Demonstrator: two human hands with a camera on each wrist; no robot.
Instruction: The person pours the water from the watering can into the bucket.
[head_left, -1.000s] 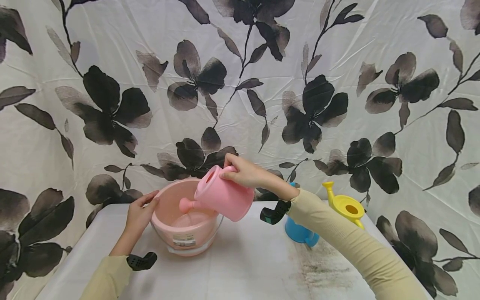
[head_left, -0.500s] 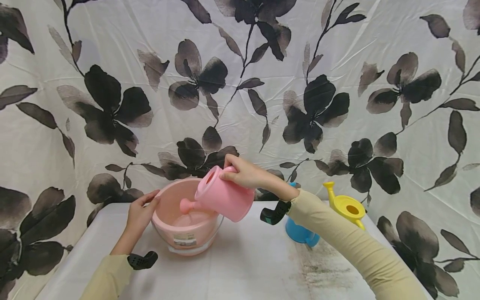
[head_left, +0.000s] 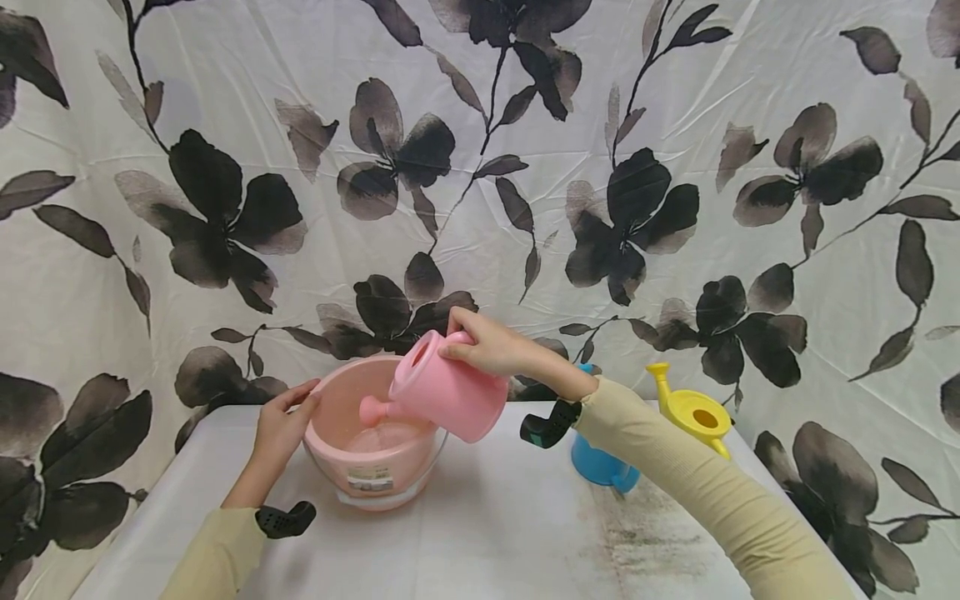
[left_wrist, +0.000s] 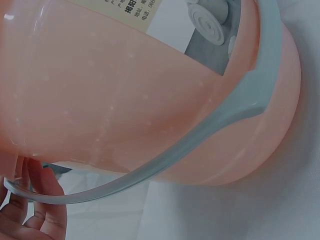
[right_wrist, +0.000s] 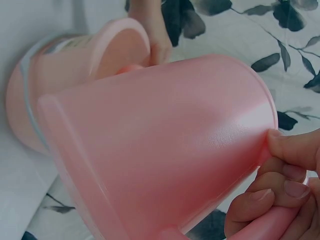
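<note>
My right hand [head_left: 487, 343] grips the handle of a pink watering can [head_left: 453, 396]. The can is tipped to the left, and its round sprinkler head [head_left: 371, 412] hangs inside a peach-pink bucket [head_left: 382, 479]. In the right wrist view, fingers [right_wrist: 250, 205] curl round the can's handle while the thumb lies at its top edge. My left hand [head_left: 276, 429] holds the bucket's left rim. Seen from the left wrist, its fingers [left_wrist: 50, 200] are at the rim beside the grey bail handle [left_wrist: 170, 155]. Clear water seems to lie in the bucket's bottom.
Behind my right forearm stands a blue watering can [head_left: 600, 462], partly hidden. Farther right is a yellow watering can [head_left: 697, 417]. A brownish smudge [head_left: 652, 537] marks the white tabletop [head_left: 487, 542]. A floral cloth [head_left: 480, 208] hangs behind the table.
Both hands, the tilted pink watering can and the bucket stay almost exactly where they were. Only the surface glints inside the bucket vary slightly.
</note>
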